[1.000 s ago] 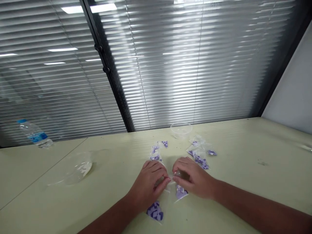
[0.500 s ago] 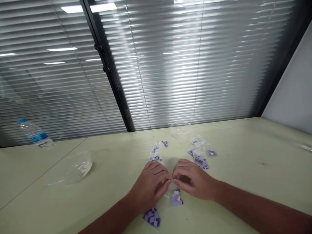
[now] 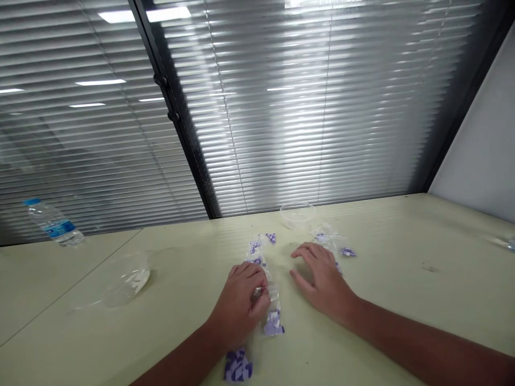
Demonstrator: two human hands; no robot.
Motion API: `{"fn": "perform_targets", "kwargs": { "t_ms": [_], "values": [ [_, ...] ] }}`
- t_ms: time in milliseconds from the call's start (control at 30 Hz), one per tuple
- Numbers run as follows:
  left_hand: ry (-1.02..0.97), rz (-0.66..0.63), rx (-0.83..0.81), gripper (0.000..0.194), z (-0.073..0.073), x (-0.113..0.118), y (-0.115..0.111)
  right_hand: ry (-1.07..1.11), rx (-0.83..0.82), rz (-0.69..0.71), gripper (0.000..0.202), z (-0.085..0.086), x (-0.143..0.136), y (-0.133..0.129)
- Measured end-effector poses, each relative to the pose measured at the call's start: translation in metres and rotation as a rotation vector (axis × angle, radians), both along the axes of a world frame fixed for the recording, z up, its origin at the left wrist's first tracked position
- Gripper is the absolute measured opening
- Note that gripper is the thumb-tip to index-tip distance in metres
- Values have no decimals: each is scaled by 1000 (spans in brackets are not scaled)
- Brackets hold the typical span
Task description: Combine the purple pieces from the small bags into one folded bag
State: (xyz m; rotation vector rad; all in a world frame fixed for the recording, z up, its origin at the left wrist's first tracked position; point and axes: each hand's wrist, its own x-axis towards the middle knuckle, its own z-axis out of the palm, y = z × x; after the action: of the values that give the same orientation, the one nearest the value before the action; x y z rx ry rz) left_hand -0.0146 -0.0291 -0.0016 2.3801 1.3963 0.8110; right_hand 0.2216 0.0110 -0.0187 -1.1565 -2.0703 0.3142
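Note:
My left hand (image 3: 243,303) is closed, pinching the top of a small clear plastic bag with purple and lilac pieces (image 3: 274,324) at its bottom. Below my left wrist is another cluster of purple pieces (image 3: 237,366), in clear plastic; whether it is also held I cannot tell. My right hand (image 3: 324,281) is open, thumb and fingers apart, with nothing between them. It hovers beside a clear bag (image 3: 330,237) with purple pieces and partly hides that pile. Just beyond my left hand lies another clear bag with purple pieces (image 3: 255,247).
A clear round plastic bowl (image 3: 298,215) stands near the back edge. Small purple packets (image 3: 271,237) (image 3: 348,251) lie apart. At left are a clear plastic container (image 3: 129,279) and a water bottle (image 3: 56,222). Window blinds (image 3: 301,107) rise behind the table (image 3: 402,321).
My hands have come apart. The right has let go and opened, moving up and right over the bags there; the left has drawn slightly left, taking the bag along.

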Motion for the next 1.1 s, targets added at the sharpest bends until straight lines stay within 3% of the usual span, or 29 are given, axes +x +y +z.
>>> {"fn": "perform_targets", "kwargs": {
  "t_ms": [67,167,267,333,433,500,633,733,867,967,1100],
  "values": [
    [17,36,-27,9,0,-1,0,-21,-40,-78,27,-1,0,0],
    [15,52,-43,12,0,-1,0,-11,-85,105,29,2,1,-3],
    [-6,72,-43,30,-3,-2,0,8,14,228,25,5,0,-6],
    [0,58,-45,41,-6,-3,2,7,79,108,23,4,0,-4],
    [29,7,-39,52,-10,-4,4,-10,3,-96,24,-2,1,2],
    [38,-7,-19,50,-11,-5,5,-20,-71,-68,28,-4,2,4],
    [37,-23,0,39,-8,-4,4,19,-45,180,40,-1,4,1],
    [36,-33,2,24,-4,-2,2,13,12,120,47,0,4,1],
    [27,-30,6,8,0,0,1,-102,-77,-48,38,-7,3,7],
    [32,-31,-9,6,0,1,2,-140,-89,-1,38,-11,3,9],
    [23,-28,-31,7,1,0,1,9,-149,164,45,-6,3,7]
  ]
}}
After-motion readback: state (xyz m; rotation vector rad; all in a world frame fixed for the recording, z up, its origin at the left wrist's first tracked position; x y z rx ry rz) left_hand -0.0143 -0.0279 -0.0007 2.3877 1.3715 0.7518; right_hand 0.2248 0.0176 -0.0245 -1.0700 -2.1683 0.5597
